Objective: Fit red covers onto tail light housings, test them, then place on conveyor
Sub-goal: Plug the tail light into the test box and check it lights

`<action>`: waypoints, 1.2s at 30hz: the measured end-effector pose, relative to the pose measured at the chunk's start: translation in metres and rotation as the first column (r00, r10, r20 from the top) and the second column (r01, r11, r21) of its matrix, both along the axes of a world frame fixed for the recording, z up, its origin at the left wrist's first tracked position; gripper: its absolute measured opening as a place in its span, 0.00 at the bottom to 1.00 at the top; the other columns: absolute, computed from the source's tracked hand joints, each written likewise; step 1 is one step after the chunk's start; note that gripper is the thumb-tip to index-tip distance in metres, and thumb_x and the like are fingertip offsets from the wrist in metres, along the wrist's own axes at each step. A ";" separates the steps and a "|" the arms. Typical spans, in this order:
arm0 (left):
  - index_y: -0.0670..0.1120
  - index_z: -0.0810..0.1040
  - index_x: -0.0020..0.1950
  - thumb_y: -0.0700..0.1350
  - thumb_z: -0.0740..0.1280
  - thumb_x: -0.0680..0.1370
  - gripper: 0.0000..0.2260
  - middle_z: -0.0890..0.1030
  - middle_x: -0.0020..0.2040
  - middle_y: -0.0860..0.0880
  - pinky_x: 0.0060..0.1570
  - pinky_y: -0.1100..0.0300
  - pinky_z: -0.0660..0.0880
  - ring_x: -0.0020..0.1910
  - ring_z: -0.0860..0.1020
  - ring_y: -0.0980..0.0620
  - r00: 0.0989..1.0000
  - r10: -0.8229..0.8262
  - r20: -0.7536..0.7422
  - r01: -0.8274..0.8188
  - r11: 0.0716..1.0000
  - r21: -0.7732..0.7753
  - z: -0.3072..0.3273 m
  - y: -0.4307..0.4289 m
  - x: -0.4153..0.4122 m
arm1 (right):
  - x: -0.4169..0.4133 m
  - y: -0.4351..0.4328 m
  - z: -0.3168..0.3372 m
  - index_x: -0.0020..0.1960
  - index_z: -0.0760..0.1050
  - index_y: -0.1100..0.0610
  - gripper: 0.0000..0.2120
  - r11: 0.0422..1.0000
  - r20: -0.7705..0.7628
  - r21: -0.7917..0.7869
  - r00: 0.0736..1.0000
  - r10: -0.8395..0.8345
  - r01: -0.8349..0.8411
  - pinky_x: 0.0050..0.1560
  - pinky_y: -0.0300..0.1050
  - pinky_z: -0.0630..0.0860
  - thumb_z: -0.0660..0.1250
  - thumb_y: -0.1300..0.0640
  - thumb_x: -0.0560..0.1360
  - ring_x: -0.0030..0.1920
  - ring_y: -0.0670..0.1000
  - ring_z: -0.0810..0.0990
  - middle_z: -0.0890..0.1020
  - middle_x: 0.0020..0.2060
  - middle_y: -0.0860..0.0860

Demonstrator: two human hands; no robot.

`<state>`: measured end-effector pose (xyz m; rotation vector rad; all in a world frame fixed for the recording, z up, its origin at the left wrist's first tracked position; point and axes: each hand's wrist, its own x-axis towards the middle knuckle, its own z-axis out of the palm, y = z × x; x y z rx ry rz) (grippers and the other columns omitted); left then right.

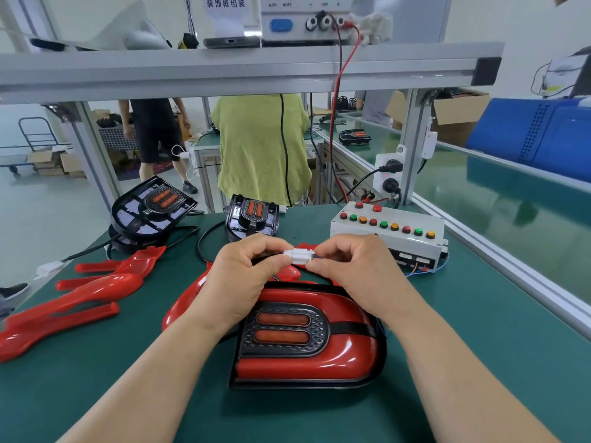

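Observation:
A tail light (307, 340) with its red cover fitted lies on the green mat in front of me. Above it my left hand (246, 276) pinches one end of a white connector (299, 254), and my right hand (358, 270) pinches the other end, where thin wires run toward the test box (388, 233). Loose red covers (80, 302) lie at the left. Two black housings without covers, one on a stack at the back left (150, 212) and one at the back centre (251, 217), stand upright.
The test box with coloured buttons sits at the back right. The green conveyor (511, 199) runs along the right behind an aluminium rail. A metal shelf (224, 68) with a power supply hangs overhead. People stand behind the bench.

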<state>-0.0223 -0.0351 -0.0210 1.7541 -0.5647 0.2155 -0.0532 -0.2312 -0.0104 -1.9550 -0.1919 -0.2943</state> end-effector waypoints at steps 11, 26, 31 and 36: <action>0.55 0.83 0.49 0.44 0.70 0.78 0.06 0.86 0.42 0.50 0.43 0.69 0.76 0.43 0.85 0.55 0.998 0.051 -0.046 -0.052 0.998 -0.026 -0.009 -0.008 -0.001 | 0.069 -0.035 -0.010 0.54 0.80 0.59 0.19 0.648 0.015 -0.729 0.951 -0.308 0.221 0.69 0.50 0.60 0.55 0.49 0.83 0.72 0.56 0.61 0.69 0.71 0.58; 0.57 0.83 0.50 0.46 0.70 0.77 0.06 0.86 0.43 0.51 0.47 0.67 0.77 0.44 0.85 0.54 0.998 0.041 -0.044 -0.042 0.999 -0.025 -0.011 -0.007 0.000 | 0.107 -0.027 -0.017 0.59 0.82 0.48 0.27 0.425 -0.083 -0.904 0.957 -0.276 0.044 0.74 0.67 0.39 0.52 0.33 0.80 0.80 0.57 0.38 0.51 0.81 0.51; 0.57 0.82 0.50 0.45 0.69 0.79 0.06 0.86 0.42 0.50 0.50 0.59 0.78 0.45 0.85 0.53 0.997 0.045 -0.057 -0.046 0.999 -0.015 -0.011 -0.008 0.001 | 0.110 -0.026 -0.020 0.58 0.82 0.48 0.28 0.430 -0.080 -0.901 0.955 -0.286 0.053 0.74 0.68 0.38 0.52 0.32 0.80 0.80 0.57 0.39 0.52 0.80 0.51; 0.57 0.83 0.50 0.43 0.69 0.79 0.08 0.86 0.43 0.51 0.52 0.55 0.79 0.45 0.85 0.53 0.997 0.050 -0.066 -0.051 0.999 -0.019 -0.012 -0.012 0.000 | 0.114 -0.030 -0.024 0.59 0.83 0.49 0.28 0.465 -0.073 -0.882 0.954 -0.291 0.075 0.74 0.68 0.39 0.52 0.33 0.79 0.79 0.56 0.43 0.55 0.79 0.48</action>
